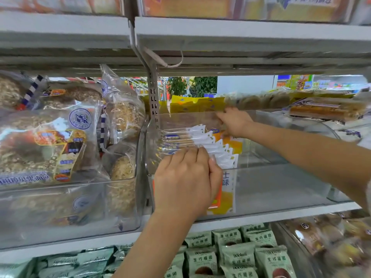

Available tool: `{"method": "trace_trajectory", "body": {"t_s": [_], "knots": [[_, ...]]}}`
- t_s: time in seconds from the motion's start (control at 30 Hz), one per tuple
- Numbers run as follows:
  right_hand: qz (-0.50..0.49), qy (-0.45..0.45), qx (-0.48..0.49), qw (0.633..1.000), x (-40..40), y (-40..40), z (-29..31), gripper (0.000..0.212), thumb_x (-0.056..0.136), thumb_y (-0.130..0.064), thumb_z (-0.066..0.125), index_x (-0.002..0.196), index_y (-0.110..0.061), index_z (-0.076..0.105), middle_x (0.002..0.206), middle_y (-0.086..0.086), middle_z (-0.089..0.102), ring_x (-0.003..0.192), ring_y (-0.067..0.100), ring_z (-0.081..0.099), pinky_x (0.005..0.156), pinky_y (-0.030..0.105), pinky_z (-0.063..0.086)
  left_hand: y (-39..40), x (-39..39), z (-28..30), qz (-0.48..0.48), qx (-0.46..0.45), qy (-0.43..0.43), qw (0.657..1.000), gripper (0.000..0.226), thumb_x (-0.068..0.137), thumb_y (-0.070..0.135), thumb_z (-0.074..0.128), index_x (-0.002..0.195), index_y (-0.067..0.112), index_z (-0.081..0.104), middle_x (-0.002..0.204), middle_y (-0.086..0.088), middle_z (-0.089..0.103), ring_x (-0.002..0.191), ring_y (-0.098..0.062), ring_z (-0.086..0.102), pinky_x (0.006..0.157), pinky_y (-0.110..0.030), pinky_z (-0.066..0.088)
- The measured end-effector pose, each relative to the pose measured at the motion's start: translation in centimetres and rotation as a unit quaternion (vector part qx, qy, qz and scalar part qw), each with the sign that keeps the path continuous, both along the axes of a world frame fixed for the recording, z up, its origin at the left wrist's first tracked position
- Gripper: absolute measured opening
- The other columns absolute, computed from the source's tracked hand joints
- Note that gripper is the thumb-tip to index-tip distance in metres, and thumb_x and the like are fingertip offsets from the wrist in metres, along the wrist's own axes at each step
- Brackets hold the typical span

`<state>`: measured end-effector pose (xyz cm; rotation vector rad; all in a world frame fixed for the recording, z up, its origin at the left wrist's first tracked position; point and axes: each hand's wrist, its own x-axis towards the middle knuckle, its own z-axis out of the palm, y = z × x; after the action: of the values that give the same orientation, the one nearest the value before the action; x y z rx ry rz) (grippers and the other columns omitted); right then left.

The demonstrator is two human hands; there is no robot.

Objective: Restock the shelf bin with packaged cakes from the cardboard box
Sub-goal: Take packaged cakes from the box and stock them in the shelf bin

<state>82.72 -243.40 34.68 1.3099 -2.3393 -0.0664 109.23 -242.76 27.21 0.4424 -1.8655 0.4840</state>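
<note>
We are in the middle of the stocking step: both hands are inside the clear shelf bin (261, 189), squaring up a fanned row of packaged cakes (212, 145) stacked against the bin's left wall. Our left hand (186, 177), at about six o'clock from the row, lies over the near packets with its fingers curled down onto their crimped white edges, pressing and gathering them. Our right hand (233, 121), at about one o'clock from the row, reaches over the far end, fingers bent around the back packets, though exactly what it pinches we cannot tell. The cakes fill only the left part of the bin; from three o'clock of the row onward the floor lies bare, so there is plenty of room to fill. The cardboard box is not in view, so we judge the next move calls for drawing one hand back out over the front lip to fetch more packets while the other keeps the row upright. Edges to mind: the transparent front wall at six o'clock, the curved right wall (329, 129) at three, and the shelf above (241, 35) at twelve, which limits how high the arms can lift. The neighbouring bread bags (60, 137) at nine o'clock sit behind their own wall, apart.
</note>
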Motion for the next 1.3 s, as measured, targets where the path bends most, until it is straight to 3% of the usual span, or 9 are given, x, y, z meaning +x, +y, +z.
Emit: {"method": "trace_trajectory", "body": {"t_s": [0.33, 0.43, 0.57, 0.63, 0.73, 0.9, 1.07, 1.23, 1.3], "knots": [[0.074, -0.191, -0.159, 0.966, 3.5, 3.5, 3.1, 0.023, 0.085, -0.017, 0.067, 0.107, -0.013, 0.060, 0.103, 0.007, 0.062, 0.095, 0.023, 0.058, 0.076, 0.029, 0.043, 0.2, 0.4, 0.7, 0.002, 0.007, -0.026, 1.000, 0.042, 0.090, 0.027, 0.034, 0.070, 0.016, 0.069, 0.063, 0.002, 0.066, 0.057, -0.020, 0.060, 0.055, -0.029, 0.038], [0.091, -0.055, -0.214, 0.971, 10.6, 8.8, 2.9, 0.022, 0.093, -0.011, 0.044, 0.103, -0.019, 0.062, 0.106, 0.003, 0.067, 0.098, 0.027, 0.060, 0.080, 0.037, 0.046, 0.3, 0.5, 0.9, -0.032, 0.027, -0.069, 0.997, 0.040, 0.090, 0.027, 0.036, 0.076, 0.015, 0.072, 0.067, -0.001, 0.069, 0.059, -0.021, 0.064, 0.055, -0.027, 0.042], [0.210, 0.025, -0.429, 0.878, 21.6, 17.2, -4.2, 0.025, 0.089, -0.007, 0.037, 0.095, -0.007, 0.062, 0.084, 0.006, 0.066, 0.078, 0.025, 0.057, 0.068, 0.039, 0.043, 0.5, 1.6, 0.4, -0.036, -0.085, -0.131, 0.987, 0.039, 0.094, 0.024, 0.044, 0.129, 0.012, 0.056, 0.121, -0.007, 0.066, 0.110, -0.023, 0.062, 0.089, -0.038, 0.049], [0.210, -0.006, -0.481, 0.851, 25.1, 20.9, -11.0, 0.026, 0.090, -0.007, 0.037, 0.089, -0.001, 0.062, 0.077, 0.011, 0.062, 0.074, 0.023, 0.051, 0.064, 0.035, 0.039, 1.4, 3.5, -2.1, -0.077, -0.176, -0.136, 0.972, 0.044, 0.090, 0.009, 0.048, 0.134, 0.012, 0.046, 0.129, -0.011, 0.060, 0.120, -0.026, 0.053, 0.101, -0.043, 0.041], [0.118, -0.159, -0.397, 0.896, 28.2, 24.5, -23.3, 0.026, 0.090, -0.014, 0.038, 0.090, -0.005, 0.062, 0.074, 0.012, 0.062, 0.070, 0.028, 0.055, 0.060, 0.036, 0.044, 4.7, 7.8, -10.3, -0.177, -0.143, -0.139, 0.964, 0.034, 0.089, -0.002, 0.038, 0.119, 0.009, 0.048, 0.114, -0.014, 0.065, 0.106, -0.029, 0.048, 0.091, -0.040, 0.037], [-0.010, -0.343, -0.038, 0.939, 32.1, 28.0, -39.7, 0.035, 0.094, -0.024, 0.047, 0.129, -0.029, 0.040, 0.114, -0.005, 0.058, 0.096, 0.018, 0.059, 0.076, 0.033, 0.051, 9.9, 15.1, -25.5, -0.199, 0.048, -0.369, 0.907, 0.033, 0.082, 0.003, 0.042, 0.114, 0.008, 0.044, 0.109, -0.016, 0.062, 0.096, -0.031, 0.056, 0.084, -0.035, 0.034], [-0.059, -0.479, 0.186, 0.856, 34.6, 27.8, -46.4, 0.069, 0.090, -0.037, 0.058, 0.146, -0.020, 0.020, 0.146, 0.011, 0.030, 0.124, 0.034, 0.043, 0.092, 0.045, 0.047, 12.3, 22.3, -35.3, -0.050, 0.326, -0.555, 0.764, 0.046, 0.096, 0.016, 0.042, 0.140, 0.017, 0.032, 0.140, -0.005, 0.042, 0.127, -0.024, 0.041, 0.102, -0.037, 0.035], [-0.070, -0.543, 0.237, 0.803, 37.7, 27.0, -48.8, 0.038, 0.090, -0.030, 0.060, 0.119, -0.008, 0.052, 0.115, 0.014, 0.060, 0.102, 0.028, 0.058, 0.075, 0.034, 0.047, 12.9, 25.3, -39.7, 0.023, 0.492, -0.622, 0.608, 0.046, 0.094, 0.014, 0.041, 0.140, 0.014, 0.036, 0.134, -0.010, 0.049, 0.118, -0.028, 0.051, 0.091, -0.040, 0.045], [-0.056, -0.555, 0.297, 0.775, 39.6, 26.7, -49.2, 0.018, 0.091, -0.025, 0.057, 0.099, -0.009, 0.060, 0.099, 0.011, 0.064, 0.091, 0.026, 0.060, 0.067, 0.030, 0.047, 12.7, 25.7, -40.1, 0.020, 0.528, -0.614, 0.586, 0.041, 0.093, 0.015, 0.043, 0.134, 0.015, 0.044, 0.126, -0.008, 0.056, 0.111, -0.027, 0.056, 0.084, -0.038, 0.048]]}}
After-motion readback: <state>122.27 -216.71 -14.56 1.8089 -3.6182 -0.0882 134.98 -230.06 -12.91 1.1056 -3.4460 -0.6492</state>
